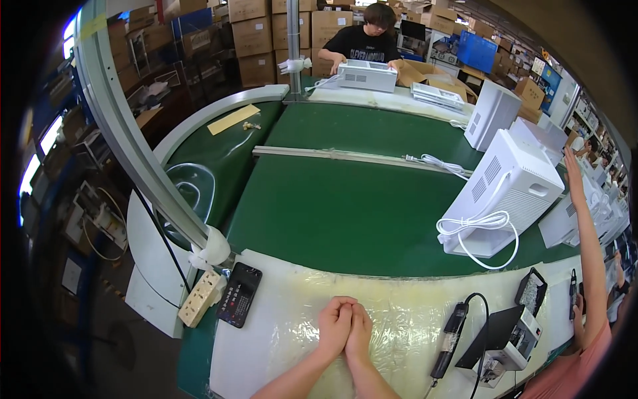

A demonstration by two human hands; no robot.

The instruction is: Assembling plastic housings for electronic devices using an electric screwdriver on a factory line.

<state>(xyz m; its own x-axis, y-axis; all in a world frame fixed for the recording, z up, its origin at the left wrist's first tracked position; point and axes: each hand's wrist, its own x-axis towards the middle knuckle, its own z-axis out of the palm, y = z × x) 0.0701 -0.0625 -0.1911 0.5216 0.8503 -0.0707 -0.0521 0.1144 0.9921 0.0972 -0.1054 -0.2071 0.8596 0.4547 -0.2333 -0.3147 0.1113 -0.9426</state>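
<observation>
Bright, even light is washing over the worktop; glints are sparking across the clear film [399,302] around the hands [335,326]; a glossy curl is gleaming on the green corner surface [193,193] ahead and left; beyond it, far left, pale strips [50,136] are blowing out; the floor [136,362] left of the hands is lying dim; black is ringing everything, edges are bowing, distant right-hand clutter [598,149] is looking soft.
</observation>
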